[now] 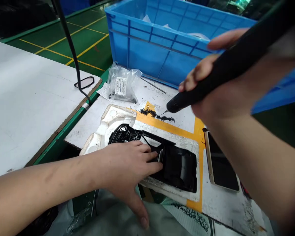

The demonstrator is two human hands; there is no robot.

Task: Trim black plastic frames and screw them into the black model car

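Two hands work over a white work surface: the left hand (pixel 127 164) lies open, its spread fingers (pixel 149 160) released rather than clenched and pressing on a black phone housing (pixel 179 170), which sits in a moulded white foam tray (pixel 115 121); this flat press looks meant to keep the housing from sliding, while the thumb hangs clear below the tray. The right hand (pixel 215 106) is clenched around a black pen-shaped rotary tool (pixel 238 55), its fingers (pixel 194 73) wrapped on the barrel much as one grips a pen, probably for fine control of the thin bit (pixel 164 112); that bit sits well apart from the housing, just beside a line of black grit (pixel 157 115) on a strip of orange tape (pixel 199 134). A phone with a gold-coloured edge (pixel 221 164) lies to the right of the tray, partly behind the right forearm, which also stands between the view and that side of the surface; a blue plastic crate (pixel 159 42) rises behind, with a clear bag bearing a white label (pixel 121 83) against it; a black cord (pixel 70 49) drops past a white board (pixel 39 105) on the left.
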